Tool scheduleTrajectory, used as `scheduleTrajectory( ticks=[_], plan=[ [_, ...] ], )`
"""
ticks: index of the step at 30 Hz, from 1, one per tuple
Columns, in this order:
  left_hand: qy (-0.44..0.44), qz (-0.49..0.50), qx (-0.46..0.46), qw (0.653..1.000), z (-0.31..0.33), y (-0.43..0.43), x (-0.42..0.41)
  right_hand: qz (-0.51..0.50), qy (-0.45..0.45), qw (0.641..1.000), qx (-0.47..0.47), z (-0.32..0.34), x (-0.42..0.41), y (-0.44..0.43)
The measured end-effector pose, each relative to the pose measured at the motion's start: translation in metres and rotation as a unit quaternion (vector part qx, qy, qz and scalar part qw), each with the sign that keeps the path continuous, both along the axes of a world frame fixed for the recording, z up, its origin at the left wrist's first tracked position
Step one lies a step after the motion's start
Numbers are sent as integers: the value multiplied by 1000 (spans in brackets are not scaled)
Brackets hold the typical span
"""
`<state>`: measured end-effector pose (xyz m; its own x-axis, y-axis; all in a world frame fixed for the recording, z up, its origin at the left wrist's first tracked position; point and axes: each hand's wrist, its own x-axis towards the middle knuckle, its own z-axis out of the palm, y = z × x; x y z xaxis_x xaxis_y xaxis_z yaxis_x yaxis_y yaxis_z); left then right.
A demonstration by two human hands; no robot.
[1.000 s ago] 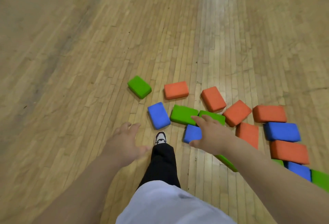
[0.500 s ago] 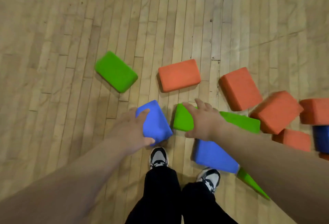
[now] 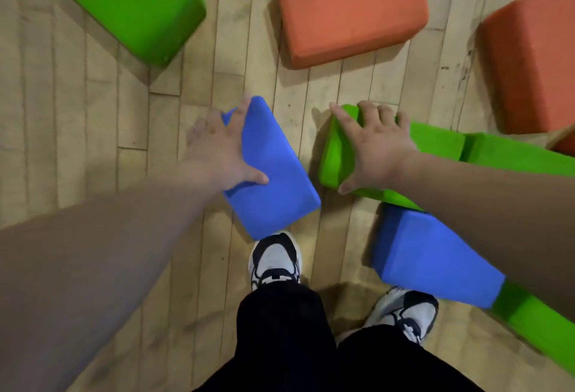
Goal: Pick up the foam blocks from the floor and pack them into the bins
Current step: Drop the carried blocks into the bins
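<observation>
While the person bends low over the wooden floor (image 3: 77, 111), each hand is on a block. The left hand (image 3: 217, 155) spans the blue foam block (image 3: 273, 173) just ahead of the left shoe (image 3: 275, 261), with its fingers hooked over the far long edge and its thumb pressed on the top face, so it grasps that block. The right hand (image 3: 376, 149) clasps the end of the green foam block (image 3: 334, 155), fingers curled over the far edge and thumb tucked at the near one.

Both blocks lie on the floor, though the blue one looks tipped up slightly. I see no bins from here.

Other blocks lie close by: a second blue block (image 3: 426, 258) beside the right shoe (image 3: 404, 314), a green block (image 3: 124, 2) and two orange blocks (image 3: 351, 5) (image 3: 535, 58) further ahead.

These look like light, springy foam with a matte, grippy skin. A one-handed pinch across the narrow width should carry each one. Squeezing hard would only dent them, so a moderate clamp near the middle ought to stop them swinging.
</observation>
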<state>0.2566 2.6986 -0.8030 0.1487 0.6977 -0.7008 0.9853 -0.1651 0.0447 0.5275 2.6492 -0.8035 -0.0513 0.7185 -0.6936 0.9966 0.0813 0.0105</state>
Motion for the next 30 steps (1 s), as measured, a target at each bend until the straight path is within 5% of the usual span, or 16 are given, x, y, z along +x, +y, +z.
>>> scheduleTrajectory(
  ticks=[5, 12, 19, 24, 30],
  plan=[
    [-19, -25, 55, 998, 46, -10, -2, -25, -3, 1000, 14, 41, 3, 8],
    [-77, 31, 5, 997, 101, -39, -13, 16, 61, 997, -33, 81, -2, -16],
    [-123, 174, -45, 976, 205, -89, -1, -157, 73, 984, 53, 235, -33, -100],
    [-147, -5, -11, 989, 329, -142, 41, -303, 111, 946, 29, 337, -36, -212],
    [-162, -214, -45, 962, 447, -208, 51, -441, 143, 886, 20, 458, -64, -326]
  ],
)
